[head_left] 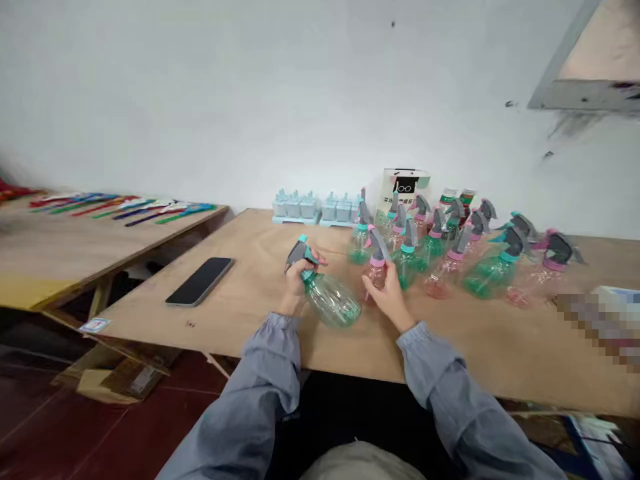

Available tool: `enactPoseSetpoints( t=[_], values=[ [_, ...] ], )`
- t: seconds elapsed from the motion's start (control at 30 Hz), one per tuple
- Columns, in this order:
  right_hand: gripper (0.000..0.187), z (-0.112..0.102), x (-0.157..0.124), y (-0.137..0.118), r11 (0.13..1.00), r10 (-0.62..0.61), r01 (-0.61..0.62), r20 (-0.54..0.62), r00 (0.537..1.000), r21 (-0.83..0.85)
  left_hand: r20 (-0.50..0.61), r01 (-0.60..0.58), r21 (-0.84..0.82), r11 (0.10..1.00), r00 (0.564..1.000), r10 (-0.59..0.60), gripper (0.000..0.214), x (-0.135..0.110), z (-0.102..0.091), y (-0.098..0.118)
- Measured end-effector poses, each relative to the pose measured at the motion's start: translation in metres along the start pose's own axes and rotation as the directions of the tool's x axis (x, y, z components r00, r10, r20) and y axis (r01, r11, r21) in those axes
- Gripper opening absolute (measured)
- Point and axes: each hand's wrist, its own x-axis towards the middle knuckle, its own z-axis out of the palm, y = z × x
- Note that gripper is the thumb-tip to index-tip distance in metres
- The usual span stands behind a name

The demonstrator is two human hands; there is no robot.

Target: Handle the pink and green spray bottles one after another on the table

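Fingers [316,255] of L hand [296,277] gripped green spray btl [334,300] nr front edge of table [260,257]; R hand [389,293] clasped pink btl [375,272]. Apparently a two-handed handling step; next move called for steady grips.

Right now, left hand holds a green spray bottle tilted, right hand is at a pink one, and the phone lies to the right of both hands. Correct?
Phone side is wrong: the head view shows the phone to the left of both hands. The rest stands: left hand on the tilted green spray bottle, right hand at a pink one.
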Motion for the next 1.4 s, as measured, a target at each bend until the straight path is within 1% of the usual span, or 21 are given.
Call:
enactPoseSetpoints(
  t=[0.07,0.13,0.27,0.33,0.47,0.67,0.83,0.97,1.07,1.13,1.2,1.23,1.3,1.37,1.4],
  values=[
    [0.055,0.000,0.000,0.001,1.000,-0.006,0.006,0.003,1.000,-0.004,-0.007,-0.053,0.004,0.999,0.999,0.053,0.022,0.000,0.004,-0.001],
    [0.055,0.000,-0.001,0.001,1.000,-0.010,0.010,0.005,1.000,-0.009,-0.013,-0.096,0.017,0.995,0.995,0.096,0.023,0.000,0.006,-0.001],
    [0.056,-0.001,-0.002,0.000,1.000,-0.004,0.004,0.010,1.000,-0.020,-0.013,-0.150,0.069,0.986,0.988,0.151,0.010,-0.001,0.004,0.002],
    [0.057,-0.001,-0.002,-0.002,1.000,0.009,-0.009,0.015,1.000,-0.015,-0.018,-0.158,0.075,0.985,0.987,0.160,0.011,-0.002,0.004,0.004],
    [0.056,-0.001,-0.002,-0.003,1.000,0.012,-0.012,0.014,1.000,-0.009,-0.013,-0.160,0.076,0.984,0.987,0.161,0.020,-0.003,0.007,0.006],
    [0.055,-0.001,-0.003,-0.001,1.000,0.007,-0.007,0.009,1.000,-0.012,0.059,-0.162,0.201,0.966,0.986,0.153,0.009,-0.006,0.004,0.006],
    [0.056,-0.001,-0.002,0.000,1.000,0.005,-0.005,0.016,1.000,-0.005,0.067,-0.192,0.205,0.960,0.981,0.182,0.023,-0.004,0.008,0.006],
    [0.055,-0.001,-0.003,0.001,1.000,0.004,-0.004,0.014,1.000,0.001,0.054,-0.214,0.230,0.949,0.977,0.207,0.015,-0.007,0.007,0.008],
    [0.056,-0.001,-0.003,0.001,1.000,0.000,0.000,0.015,1.000,0.009,0.117,-0.185,0.304,0.935,0.981,0.156,0.009,-0.012,0.005,0.010],
    [0.055,-0.002,-0.003,0.001,1.000,-0.002,0.002,0.015,1.000,0.006,0.162,-0.176,0.379,0.909,0.979,0.122,0.012,-0.010,0.003,0.013],
    [0.054,-0.002,-0.003,0.000,1.000,0.002,-0.002,0.023,1.000,0.002,0.186,-0.199,0.477,0.856,0.975,0.123,0.019,0.000,-0.002,0.020],
    [0.053,-0.002,-0.004,-0.001,1.000,0.005,-0.005,0.024,1.000,0.001,0.197,-0.218,0.538,0.815,0.972,0.130,0.023,0.007,-0.006,0.024],
    [0.052,-0.003,-0.004,-0.002,1.000,0.012,-0.012,0.026,1.000,0.003,0.205,-0.250,0.664,0.704,0.967,0.150,0.030,0.027,-0.018,0.036],
    [0.052,-0.003,-0.004,-0.002,1.000,0.022,-0.022,0.025,0.999,0.007,0.171,-0.241,0.765,0.597,0.970,0.173,0.035,0.048,-0.034,0.049],
    [0.052,-0.003,-0.004,-0.001,1.000,0.028,-0.028,0.026,0.999,0.009,0.150,-0.230,0.795,0.561,0.971,0.185,0.036,0.058,-0.043,0.055]
  ],
)
